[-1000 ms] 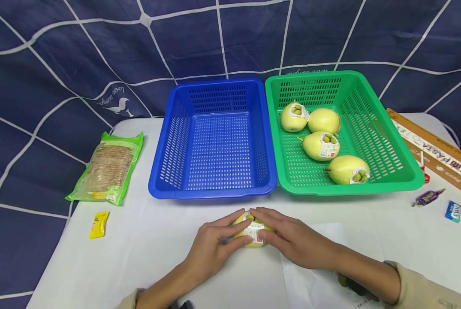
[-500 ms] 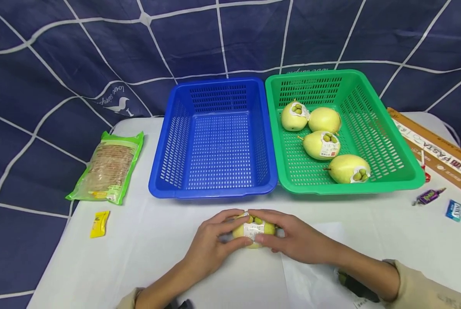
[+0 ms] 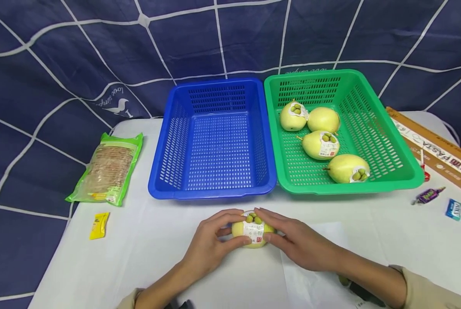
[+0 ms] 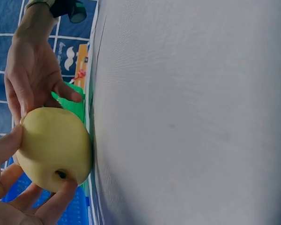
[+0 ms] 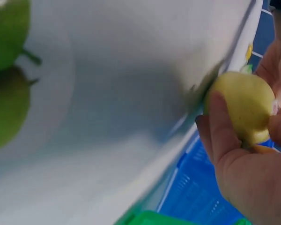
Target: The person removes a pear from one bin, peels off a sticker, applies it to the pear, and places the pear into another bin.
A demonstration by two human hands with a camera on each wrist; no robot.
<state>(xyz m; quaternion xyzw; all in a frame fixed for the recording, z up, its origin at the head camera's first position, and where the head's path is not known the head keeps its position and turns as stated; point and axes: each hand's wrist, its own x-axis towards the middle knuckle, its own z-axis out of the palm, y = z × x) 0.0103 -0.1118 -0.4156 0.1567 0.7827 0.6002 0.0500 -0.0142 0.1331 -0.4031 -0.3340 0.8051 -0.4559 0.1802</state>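
A yellow pear (image 3: 252,229) with a white label sits at the near middle of the white table (image 3: 157,244), held between both hands. My left hand (image 3: 235,227) grips its left side, thumb low and fingers over the top. From the right, my right hand (image 3: 266,225) grips it the same way. In the left wrist view the pear (image 4: 54,147) shows its bare underside, with the right hand (image 4: 33,79) behind it. In the right wrist view the right thumb (image 5: 220,126) lies along the pear (image 5: 243,108).
An empty blue basket (image 3: 215,193) and a green basket (image 3: 350,189) holding several pears stand side by side behind the hands. A biscuit packet (image 3: 106,171) and a yellow sachet (image 3: 99,224) lie left. Wrapped sweets (image 3: 429,196) and a long pasta box (image 3: 438,154) lie right. A paper sheet (image 3: 319,274) lies under the right forearm.
The fingers have drawn back from the top of the pear, so more of its label shows. The pear has turned slightly between the hands and stays in the same place.
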